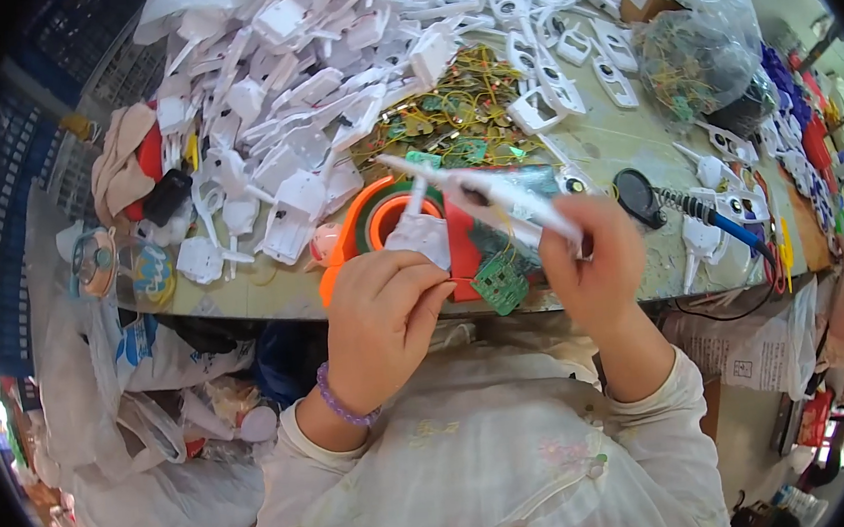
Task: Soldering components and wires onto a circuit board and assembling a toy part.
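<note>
My right hand [598,263] is closed on a long white plastic shell [512,200], tilted with its narrow end to the upper left. Level with it, my left hand [385,302] is closed, and a second white plastic shell [418,236] sticks out above its fingers. Between the hands hangs a small green circuit board [500,282] with thin wires. One wire seems to run from the board to my left fingertips. Below the shells are an orange tape dispenser [336,251] and a red block [463,250]. My fingers partly cover what they grip.
White plastic shells [278,105] are heaped across the back left. A pile of wired circuit boards [458,105] lies mid-table. On the right are a soldering iron [730,226], a round black dish [639,196] and a clear bag of boards [695,59]. The table's front edge [246,314] runs close to my forearms.
</note>
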`<state>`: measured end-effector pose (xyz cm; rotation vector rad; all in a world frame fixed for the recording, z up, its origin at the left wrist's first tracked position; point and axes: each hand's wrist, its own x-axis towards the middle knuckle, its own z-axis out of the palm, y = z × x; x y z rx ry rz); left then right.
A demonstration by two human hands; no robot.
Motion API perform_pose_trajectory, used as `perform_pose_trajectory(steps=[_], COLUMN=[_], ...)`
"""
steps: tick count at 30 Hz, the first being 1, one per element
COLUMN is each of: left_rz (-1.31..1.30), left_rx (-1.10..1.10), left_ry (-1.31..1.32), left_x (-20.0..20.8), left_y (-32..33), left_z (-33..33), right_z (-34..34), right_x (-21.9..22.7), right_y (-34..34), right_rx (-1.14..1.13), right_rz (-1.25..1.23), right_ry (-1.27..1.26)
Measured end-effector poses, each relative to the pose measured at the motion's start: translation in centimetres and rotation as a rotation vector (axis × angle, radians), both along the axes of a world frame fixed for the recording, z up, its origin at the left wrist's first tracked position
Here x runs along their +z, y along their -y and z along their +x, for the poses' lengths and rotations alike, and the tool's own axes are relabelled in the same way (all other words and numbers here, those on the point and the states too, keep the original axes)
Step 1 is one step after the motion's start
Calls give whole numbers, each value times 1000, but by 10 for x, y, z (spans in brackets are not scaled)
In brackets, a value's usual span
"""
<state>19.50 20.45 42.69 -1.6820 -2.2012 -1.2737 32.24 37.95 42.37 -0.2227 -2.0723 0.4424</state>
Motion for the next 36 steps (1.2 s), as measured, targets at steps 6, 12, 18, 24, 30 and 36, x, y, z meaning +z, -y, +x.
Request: perform_pose_trajectory(steps=[6,12,18,24,30,36], left_rz=[143,-58,-502,-774,-1160,-1189], left_rx=[156,23,225,630,733,606], left_ry=[-275,-179,224,405,117,23], left_x=[18,38,-2,-221,-419,-499], left_y=[33,108,202,245,245,249], left_z=[-5,-27,-42,-66,-75,-54], right_z=[-5,-31,2,44,74,70], right_x=[-7,-6,-36,-62,-74,-62], right_y=[33,73,52,40,44,59], right_rx=[363,676,765,654,438,350], right_rz=[414,155,63,-54,-128,-119], right_ry=[-189,-198,-207,104,262,380])
